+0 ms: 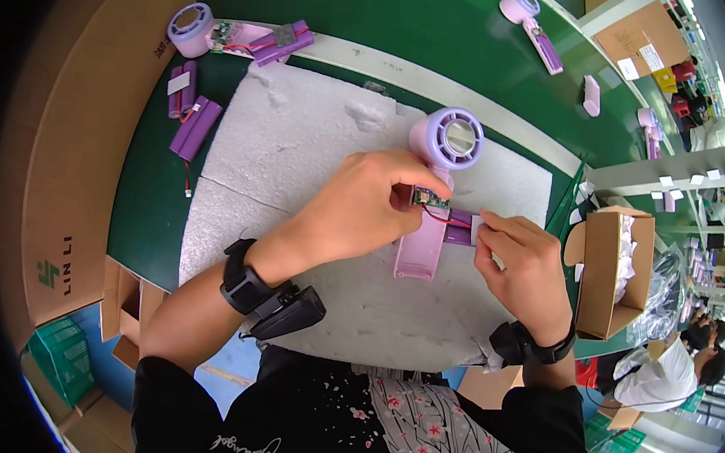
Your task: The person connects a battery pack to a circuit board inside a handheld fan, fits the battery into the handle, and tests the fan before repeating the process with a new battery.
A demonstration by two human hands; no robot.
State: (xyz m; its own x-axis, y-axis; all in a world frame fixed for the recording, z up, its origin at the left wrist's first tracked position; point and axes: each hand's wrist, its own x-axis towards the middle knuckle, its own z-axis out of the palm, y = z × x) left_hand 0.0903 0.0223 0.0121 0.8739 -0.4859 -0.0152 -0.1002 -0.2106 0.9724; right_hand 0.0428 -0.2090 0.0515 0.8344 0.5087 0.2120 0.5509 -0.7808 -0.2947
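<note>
A small handheld fan [447,139] with a lilac round head lies on the white foam sheet in front of me. Its pink handle shell [419,252] is open, and a green circuit board [430,199] shows near the neck. My left hand [365,199] grips the fan there, thumb and fingers closed about the board. Just right of the shell sits a purple battery pack [462,227], joined to the board side by thin red and black wires. My right hand [523,260] pinches the pack's right end, where a white patch shows under the fingertips.
Another opened fan [192,29] with its battery lies at the upper left, above loose purple battery packs [193,128]. A tall cardboard box [88,137] stands left; a small carton [599,275] with white pieces is at right. More fan parts [531,31] lie on the green bench beyond the pale rail.
</note>
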